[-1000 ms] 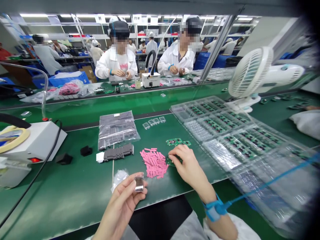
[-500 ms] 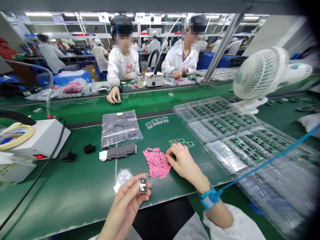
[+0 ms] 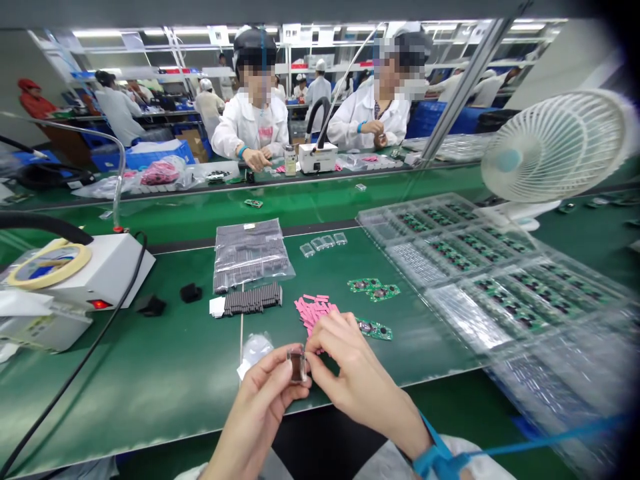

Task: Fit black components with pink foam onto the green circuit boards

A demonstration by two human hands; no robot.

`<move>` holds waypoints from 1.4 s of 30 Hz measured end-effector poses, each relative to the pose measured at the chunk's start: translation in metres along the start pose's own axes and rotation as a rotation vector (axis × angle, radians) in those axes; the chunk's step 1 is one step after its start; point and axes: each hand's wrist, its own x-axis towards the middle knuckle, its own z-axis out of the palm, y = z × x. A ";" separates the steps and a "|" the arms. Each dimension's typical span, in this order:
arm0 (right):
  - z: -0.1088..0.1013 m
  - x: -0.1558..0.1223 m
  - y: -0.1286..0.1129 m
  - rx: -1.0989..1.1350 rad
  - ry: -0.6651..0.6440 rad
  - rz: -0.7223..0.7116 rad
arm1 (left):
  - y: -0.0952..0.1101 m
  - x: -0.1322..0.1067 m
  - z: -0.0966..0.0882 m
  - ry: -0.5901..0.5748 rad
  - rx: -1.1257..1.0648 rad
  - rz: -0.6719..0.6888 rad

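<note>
Far left, a tape dispenser [image 3: 107, 267] sits out of the working area, its cable trailing toward us. Next come a bag of black strips [image 3: 253, 257] and, just below, a loose row of strips [image 3: 253, 300], kept within reach. Our left hand [image 3: 257, 413] holds a clear block [image 3: 298, 365] upright in its fingertips, raised off the bench, seemingly to offer its side to the right hand [image 3: 360, 373]. The hands are together: right fingertips [image 3: 311, 353] meet the block's edge, though we cannot tell whether they grip it. Partly under them lie pink pads [image 3: 313, 313], handy beside green boards [image 3: 375, 329]. A blue wrist strap [image 3: 435, 460] tethers the right wrist, likely against static. Plastic trays [image 3: 500, 287] of boards fill the bench's right side, out of the hands' way, near a fan [image 3: 555, 147].
</note>
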 end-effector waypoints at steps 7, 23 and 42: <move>0.004 0.001 -0.004 0.055 0.001 0.025 | 0.001 -0.003 -0.002 -0.011 -0.053 -0.016; 0.007 0.040 0.009 0.538 -0.110 0.316 | 0.018 -0.009 -0.015 -0.081 -0.265 -0.079; 0.046 0.076 0.044 0.219 0.036 0.270 | 0.039 -0.010 -0.028 0.236 -0.478 0.000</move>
